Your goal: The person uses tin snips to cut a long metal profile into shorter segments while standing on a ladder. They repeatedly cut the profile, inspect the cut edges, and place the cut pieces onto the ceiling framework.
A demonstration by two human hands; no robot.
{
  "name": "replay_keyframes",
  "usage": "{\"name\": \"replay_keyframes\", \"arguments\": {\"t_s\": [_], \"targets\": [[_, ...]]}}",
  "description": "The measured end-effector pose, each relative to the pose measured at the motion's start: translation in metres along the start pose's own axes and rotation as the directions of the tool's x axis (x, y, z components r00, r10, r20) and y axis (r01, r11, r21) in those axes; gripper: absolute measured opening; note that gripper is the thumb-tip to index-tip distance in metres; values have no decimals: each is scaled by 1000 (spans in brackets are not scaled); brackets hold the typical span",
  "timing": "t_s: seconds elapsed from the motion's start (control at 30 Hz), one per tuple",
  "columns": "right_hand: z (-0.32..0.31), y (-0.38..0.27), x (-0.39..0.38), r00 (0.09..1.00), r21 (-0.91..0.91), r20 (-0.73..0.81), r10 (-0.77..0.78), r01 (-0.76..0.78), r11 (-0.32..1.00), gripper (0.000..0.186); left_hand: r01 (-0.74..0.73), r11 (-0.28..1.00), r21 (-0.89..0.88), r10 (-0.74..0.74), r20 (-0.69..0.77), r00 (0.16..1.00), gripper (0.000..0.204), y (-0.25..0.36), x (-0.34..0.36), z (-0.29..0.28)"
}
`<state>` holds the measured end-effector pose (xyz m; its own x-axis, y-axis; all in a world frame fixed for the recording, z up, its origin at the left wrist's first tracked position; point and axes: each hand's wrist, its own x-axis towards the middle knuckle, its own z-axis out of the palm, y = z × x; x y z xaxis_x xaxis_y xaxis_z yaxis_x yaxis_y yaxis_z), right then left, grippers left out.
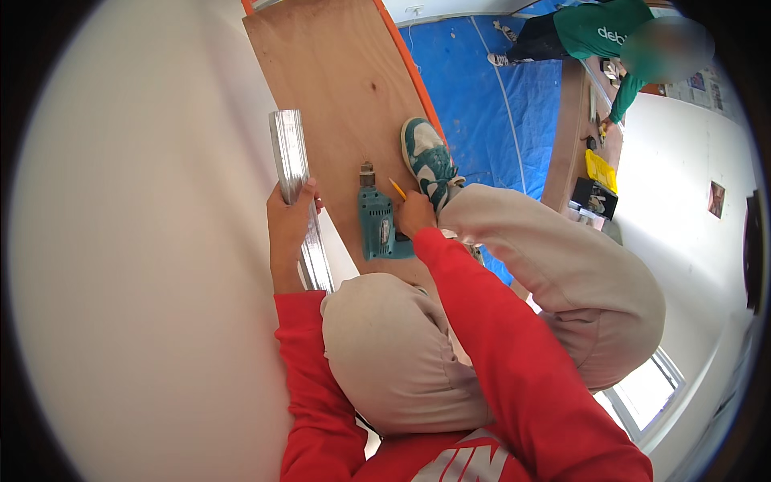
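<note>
head view: left hand (pixel 291 218) clamps its fingers on a long silver metal channel (pixel 290 146) beside the pale wall (pixel 144 241); right hand (pixel 415 214) has fingers closed on a slim yellow pencil (pixel 397 188), near a teal power drill (pixel 374 215) lying on brown plywood (pixel 325 68). channel and pencil are in hand; any drilling or fastening looks undone.

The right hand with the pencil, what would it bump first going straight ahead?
Probably the teal drill, near its front end, though how high the right hand sits is unclear.
</note>
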<state>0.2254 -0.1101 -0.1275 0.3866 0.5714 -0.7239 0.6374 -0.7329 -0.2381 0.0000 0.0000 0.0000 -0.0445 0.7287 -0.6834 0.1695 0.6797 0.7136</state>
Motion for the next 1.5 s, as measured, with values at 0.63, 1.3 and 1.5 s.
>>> {"name": "replay_keyframes", "arguments": {"t_s": [0.63, 1.3, 1.5], "targets": [[41, 12, -40, 851, 21, -488, -193, 233, 972, 52, -69, 997, -36, 69, 1, 998, 31, -7, 5, 8], [-419, -4, 120, 885, -697, -221, -410, 151, 701, 59, -40, 987, -154, 46, 32, 998, 54, -21, 17, 10], [-326, -28, 151, 729, -621, -6, -685, 534, 574, 74, 48, 989, -138, -50, -11, 999, 54, -38, 30, 7]]}}
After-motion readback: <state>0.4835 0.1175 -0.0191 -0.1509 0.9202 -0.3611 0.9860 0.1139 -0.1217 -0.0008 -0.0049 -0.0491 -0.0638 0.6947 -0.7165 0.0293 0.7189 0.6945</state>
